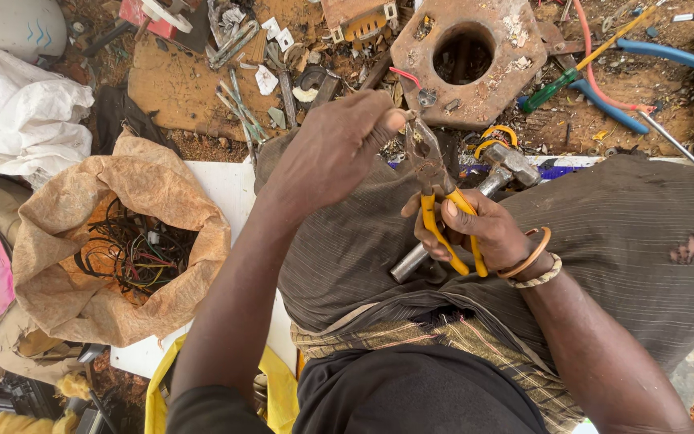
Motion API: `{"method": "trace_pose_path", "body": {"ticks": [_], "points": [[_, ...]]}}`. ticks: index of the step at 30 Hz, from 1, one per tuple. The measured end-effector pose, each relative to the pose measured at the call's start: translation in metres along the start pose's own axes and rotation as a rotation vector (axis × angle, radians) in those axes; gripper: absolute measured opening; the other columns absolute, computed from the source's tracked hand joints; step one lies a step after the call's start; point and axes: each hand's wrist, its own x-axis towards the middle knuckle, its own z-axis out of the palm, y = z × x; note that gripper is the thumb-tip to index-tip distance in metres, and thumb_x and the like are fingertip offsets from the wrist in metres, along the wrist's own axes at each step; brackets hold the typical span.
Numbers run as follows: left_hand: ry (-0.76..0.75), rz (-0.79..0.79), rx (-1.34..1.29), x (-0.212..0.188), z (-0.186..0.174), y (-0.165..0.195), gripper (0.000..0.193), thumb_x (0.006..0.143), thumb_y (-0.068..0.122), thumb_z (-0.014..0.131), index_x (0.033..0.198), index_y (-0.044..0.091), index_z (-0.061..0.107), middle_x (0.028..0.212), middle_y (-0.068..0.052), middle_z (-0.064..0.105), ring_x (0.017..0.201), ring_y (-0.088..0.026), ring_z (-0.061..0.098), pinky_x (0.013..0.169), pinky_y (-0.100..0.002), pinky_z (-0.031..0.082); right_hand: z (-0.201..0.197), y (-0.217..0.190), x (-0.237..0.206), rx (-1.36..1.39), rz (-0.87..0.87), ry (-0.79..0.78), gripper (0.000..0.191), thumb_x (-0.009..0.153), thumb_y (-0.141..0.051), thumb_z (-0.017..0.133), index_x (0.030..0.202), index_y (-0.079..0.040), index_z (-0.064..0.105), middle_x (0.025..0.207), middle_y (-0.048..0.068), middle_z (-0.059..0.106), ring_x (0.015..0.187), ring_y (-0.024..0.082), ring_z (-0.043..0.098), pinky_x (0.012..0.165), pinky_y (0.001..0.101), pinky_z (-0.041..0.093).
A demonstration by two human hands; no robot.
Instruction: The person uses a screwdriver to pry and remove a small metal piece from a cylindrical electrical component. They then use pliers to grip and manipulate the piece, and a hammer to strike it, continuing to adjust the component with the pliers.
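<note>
My right hand (475, 233) grips the yellow handles of a pair of pliers (435, 185), jaws pointing up and away from me. My left hand (339, 145) pinches something small at the pliers' jaws; the piece itself is hidden by my fingers. Both hands hover above my lap, over dark striped trousers (604, 241). A hammer with a metal shaft (501, 173) lies across my knee, just under the pliers.
A brown sack (58, 265) with tangled coloured wires stands at my left on a white board (226, 189). Ahead lie a rusty metal block with a round hole (508, 88), blue-handled pliers (644, 56), a green screwdriver (552, 88) and scrap metal on dirt.
</note>
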Motion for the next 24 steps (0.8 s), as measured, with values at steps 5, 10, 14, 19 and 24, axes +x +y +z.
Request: {"method": "trace_pose_path", "body": {"ticks": [5,10,14,19,24], "points": [[0.103,0.24,0.066,-0.001,-0.004,0.001,0.033,0.113,0.037,0.042,0.111,0.007,0.057,0.1,-0.01,0.065,0.086,-0.025,0.066,0.075,-0.043,0.052,0.0,0.003,-0.002,0.05,-0.002,-0.003,0.06,0.102,-0.05,0.06,0.125,0.005,0.059,0.081,0.007,0.054,0.068,0.014,0.049,0.062,0.0272,0.043],[0.053,0.217,-0.093,-0.002,-0.01,0.005,0.041,0.115,0.043,0.037,0.114,0.006,0.057,0.098,-0.01,0.063,0.085,-0.028,0.065,0.074,-0.044,0.051,-0.002,0.004,-0.002,-0.002,-0.003,-0.031,0.06,0.103,-0.05,0.059,0.127,0.006,0.06,0.081,0.006,0.053,0.068,0.013,0.049,0.062,0.0268,0.043],[-0.01,0.19,-0.006,0.001,-0.009,0.008,0.045,0.114,0.044,0.037,0.105,0.005,0.057,0.087,-0.01,0.058,0.075,-0.028,0.061,0.067,-0.045,0.048,-0.002,0.008,0.002,-0.068,-0.016,-0.023,0.057,0.104,-0.048,0.058,0.124,0.005,0.061,0.08,0.006,0.054,0.066,0.012,0.05,0.06,0.0267,0.044],[-0.043,0.146,0.034,-0.002,-0.012,0.01,0.044,0.113,0.04,0.039,0.093,0.006,0.059,0.077,-0.009,0.057,0.07,-0.028,0.06,0.064,-0.046,0.046,0.0,0.018,0.006,-0.196,-0.057,0.046,0.051,0.103,-0.048,0.058,0.115,0.002,0.063,0.074,0.001,0.052,0.062,0.01,0.047,0.057,0.0251,0.041],[-0.008,0.153,0.039,-0.009,-0.018,0.016,0.038,0.112,0.033,0.047,0.092,0.004,0.057,0.072,-0.012,0.057,0.068,-0.033,0.06,0.065,-0.048,0.045,0.006,0.024,0.009,-0.323,-0.109,0.122,0.041,0.105,-0.041,0.059,0.11,-0.001,0.064,0.074,-0.002,0.053,0.063,0.007,0.046,0.057,0.0246,0.041]]}}
